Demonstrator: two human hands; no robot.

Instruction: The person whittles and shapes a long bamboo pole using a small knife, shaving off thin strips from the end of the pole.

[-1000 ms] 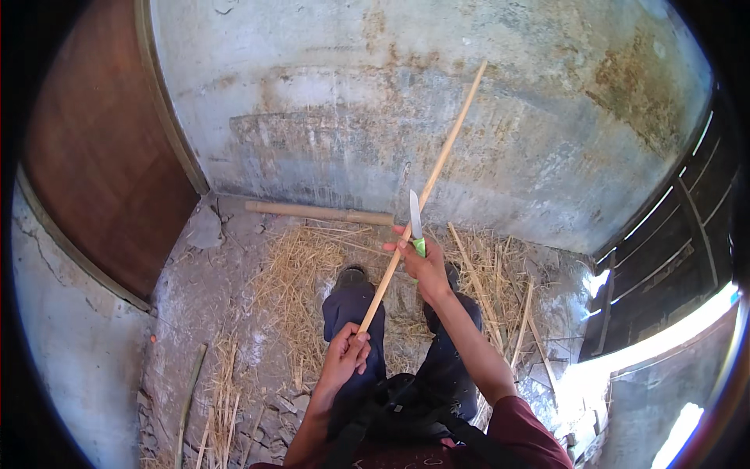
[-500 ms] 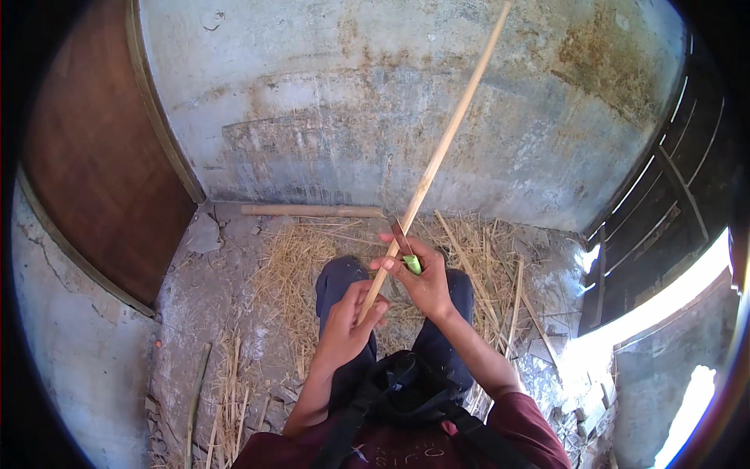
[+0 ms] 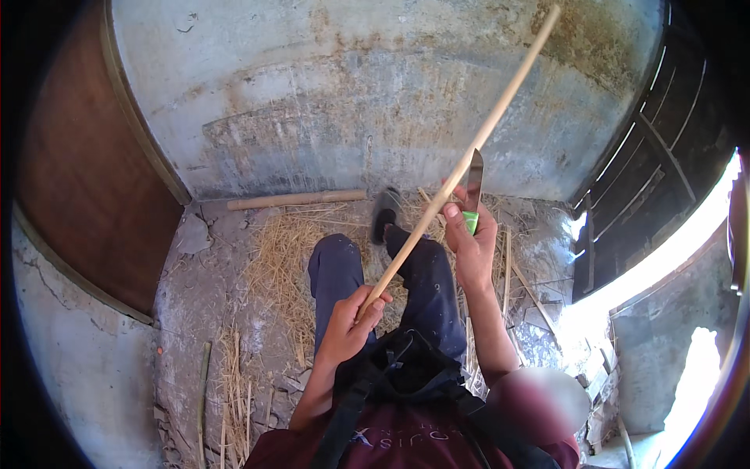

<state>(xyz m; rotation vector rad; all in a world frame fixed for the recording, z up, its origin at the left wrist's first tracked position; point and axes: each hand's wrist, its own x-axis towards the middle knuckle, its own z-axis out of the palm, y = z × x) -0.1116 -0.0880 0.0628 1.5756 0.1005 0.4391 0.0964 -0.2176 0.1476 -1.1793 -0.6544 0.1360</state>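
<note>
Your left hand (image 3: 350, 324) is clenched round the near end of the stick (image 3: 461, 160), which slants up and away to the far right, over your knees. Your right hand (image 3: 471, 248) grips the green-handled knife (image 3: 473, 187), blade up and lying against the stick's middle. To shave it well, I'd say keep the blade at a shallow angle, edge turned away from you, and stroke toward the far tip. Hold the left hand well behind the blade. Shavings (image 3: 277, 262) litter the floor near your legs.
</note>
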